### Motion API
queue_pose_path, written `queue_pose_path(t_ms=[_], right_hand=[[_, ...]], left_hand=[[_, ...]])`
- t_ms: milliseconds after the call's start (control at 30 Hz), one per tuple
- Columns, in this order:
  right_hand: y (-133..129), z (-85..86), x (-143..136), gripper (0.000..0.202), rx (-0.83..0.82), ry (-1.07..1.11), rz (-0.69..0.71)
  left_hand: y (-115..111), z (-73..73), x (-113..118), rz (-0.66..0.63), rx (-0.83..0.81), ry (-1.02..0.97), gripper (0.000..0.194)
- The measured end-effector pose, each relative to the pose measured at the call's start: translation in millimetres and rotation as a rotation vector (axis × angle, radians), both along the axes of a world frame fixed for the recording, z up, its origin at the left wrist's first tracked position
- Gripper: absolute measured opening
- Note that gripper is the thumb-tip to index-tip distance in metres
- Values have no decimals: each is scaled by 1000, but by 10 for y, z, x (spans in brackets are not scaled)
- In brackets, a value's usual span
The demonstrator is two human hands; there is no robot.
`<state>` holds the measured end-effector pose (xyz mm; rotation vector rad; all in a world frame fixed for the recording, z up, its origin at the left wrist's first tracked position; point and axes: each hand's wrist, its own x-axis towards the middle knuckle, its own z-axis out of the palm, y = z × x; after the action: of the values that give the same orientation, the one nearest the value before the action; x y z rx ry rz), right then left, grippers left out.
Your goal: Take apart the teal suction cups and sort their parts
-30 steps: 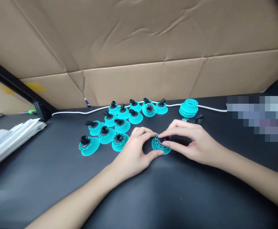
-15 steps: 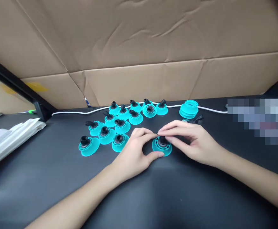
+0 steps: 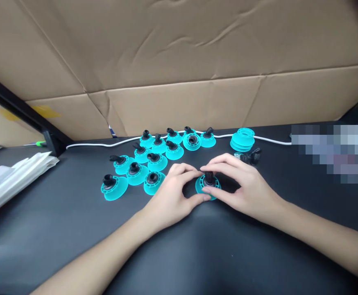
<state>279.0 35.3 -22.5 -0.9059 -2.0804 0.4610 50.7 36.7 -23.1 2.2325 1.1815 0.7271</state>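
A teal suction cup (image 3: 199, 187) with a slotted rim and an upright black fitting (image 3: 209, 178) stands on the dark mat before me. My left hand (image 3: 180, 188) grips its left side, the thumb at the front edge and the fingertips at the back. From the right, my right hand (image 3: 242, 180) curves round the same cup, thumb on the near rim and fingers at the far side, partly hiding it. To the left sit several more teal suction cups (image 3: 157, 162) with black fittings. A small heap of loose black fittings (image 3: 252, 156) lies just beyond my right hand.
Stacked teal cups (image 3: 242, 141) without fittings stand at the back right. A white cable (image 3: 102, 145) runs along the foot of the cardboard wall (image 3: 179, 108). White papers or packets (image 3: 16, 180) lie at the left, by a black frame post (image 3: 50, 143). The far right is pixelated.
My right hand has shifted from the black fitting to the cup's rim; its thumb has come down to the front. My left hand stays at the left side.
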Motion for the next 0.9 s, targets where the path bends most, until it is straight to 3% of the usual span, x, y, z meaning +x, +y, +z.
queue_pose_path(t_ms=[100, 233, 433, 600, 767, 900], right_hand=[[1, 4, 19, 36, -17, 11, -14], [8, 21, 61, 42, -89, 20, 122], [41, 12, 38, 30, -13, 10, 87], [29, 46, 61, 37, -40, -4, 190], [38, 9, 36, 23, -9, 14, 135], [62, 16, 65, 19, -58, 12, 203]], left_hand=[[5, -13, -2, 7, 11, -7, 45], [13, -6, 1, -1, 6, 0, 48], [7, 22, 11, 2, -16, 10, 46], [10, 21, 12, -16, -17, 11, 46], [13, 14, 8, -9, -12, 16, 39], [9, 7, 5, -5, -15, 14, 40]])
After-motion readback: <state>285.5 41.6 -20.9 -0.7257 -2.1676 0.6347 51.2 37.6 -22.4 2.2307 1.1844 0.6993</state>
